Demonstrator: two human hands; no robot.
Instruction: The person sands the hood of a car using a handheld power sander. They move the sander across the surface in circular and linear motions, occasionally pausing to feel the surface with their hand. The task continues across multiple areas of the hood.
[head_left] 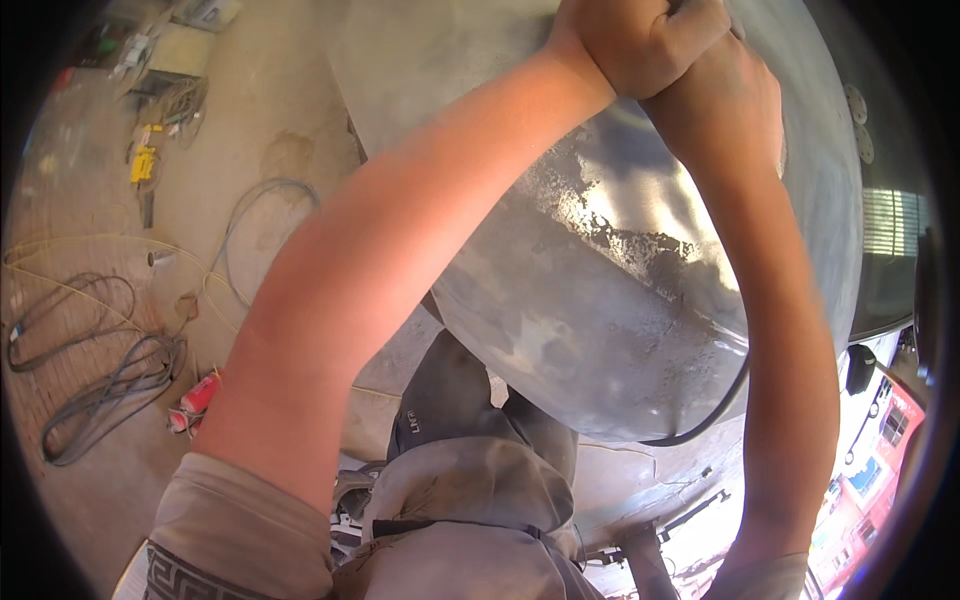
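Note:
My left hand (pixel 635 40) and my right hand (pixel 725 100) press together near the top of the view, above a large curved metal panel (pixel 570 330) that looks like a car hood. Fingers of the left hand are closed, its thumb lying over the right hand. The right hand is also closed, knuckles up; whatever sits beneath the two hands is hidden by them. Dull grey covers most of the panel, with a shiny, patchy area of bare metal (pixel 640 180) between my forearms. A dark hose (pixel 715 415) curves over the panel's near edge beside my right forearm.
Coiled dark cables (pixel 110 385) and a thin yellow line (pixel 100 238) lie on the floor at left. A red bottle-like item (pixel 195 400) is near my left elbow. A yellow tool (pixel 144 160) lies farther off. Pale perforated discs (pixel 860 125) rest beyond the panel at right.

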